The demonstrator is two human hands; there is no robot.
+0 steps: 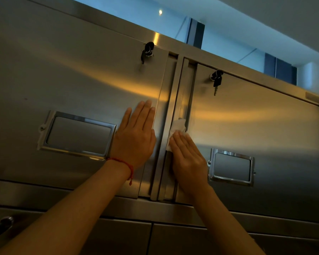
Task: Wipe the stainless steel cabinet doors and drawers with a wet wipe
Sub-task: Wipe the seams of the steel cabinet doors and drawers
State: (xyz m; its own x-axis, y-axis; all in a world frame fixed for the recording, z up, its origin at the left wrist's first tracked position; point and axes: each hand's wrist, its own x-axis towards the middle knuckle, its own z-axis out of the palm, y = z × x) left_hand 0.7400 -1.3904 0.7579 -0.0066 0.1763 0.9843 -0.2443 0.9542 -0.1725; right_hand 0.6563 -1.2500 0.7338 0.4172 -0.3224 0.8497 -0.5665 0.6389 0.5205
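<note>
Two stainless steel cabinet doors fill the view, the left door (66, 74) and the right door (256, 115), meeting at a recessed centre strip (170, 100). My left hand (135, 137) lies flat on the left door near its right edge, fingers together and pointing up, holding nothing. My right hand (187, 161) presses a white wet wipe (176, 129) against the inner edge of the right door beside the centre strip. Part of the wipe is hidden under my fingers.
Each door has a lock with hanging keys, the left keys (147, 51) and the right keys (216, 80), and a metal label frame (77, 133) (231, 167). Lower drawer fronts (173, 238) run below a steel ledge. A round lock (3, 224) sits bottom left.
</note>
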